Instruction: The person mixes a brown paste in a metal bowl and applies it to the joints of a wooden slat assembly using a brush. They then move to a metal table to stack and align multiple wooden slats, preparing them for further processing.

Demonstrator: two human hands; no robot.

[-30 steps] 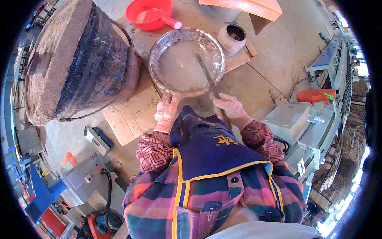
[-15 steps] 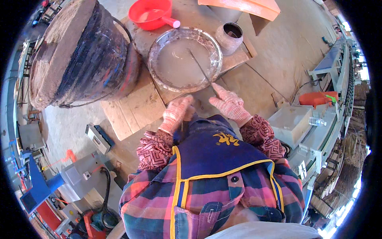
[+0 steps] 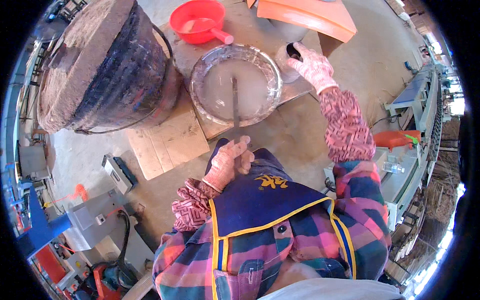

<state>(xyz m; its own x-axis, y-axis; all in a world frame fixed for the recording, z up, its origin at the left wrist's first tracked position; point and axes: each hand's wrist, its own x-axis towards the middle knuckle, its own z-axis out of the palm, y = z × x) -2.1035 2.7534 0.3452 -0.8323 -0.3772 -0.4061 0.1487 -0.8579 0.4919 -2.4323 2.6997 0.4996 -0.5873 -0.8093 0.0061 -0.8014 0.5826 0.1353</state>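
Note:
My left hand (image 3: 227, 164), in a pinkish-white knitted glove, is closed around the lower end of a thin dark stick (image 3: 236, 102). The stick reaches forward over a round metal basin (image 3: 194, 95) of cloudy greyish liquid (image 3: 250, 95), its far end at the liquid. Out to the right, my right hand (image 3: 315, 69), gloved alike, is at the mouth of a small round pot (image 3: 285, 67). Its thumb and a finger are apart at the dark opening; the other fingers are partly hidden.
A large dirt-caked black bucket (image 3: 120, 70) stands left of the basin. Behind it is a red dipper (image 3: 192, 22) with some liquid inside. Cardboard (image 3: 167, 150) lies under these things. An orange sheet-like piece (image 3: 310, 17) is at the back right; machines (image 3: 90, 220) stand at the left.
The stick has passed from my right hand to my left and now points straight forward. My right hand has moved forward and right to the pot.

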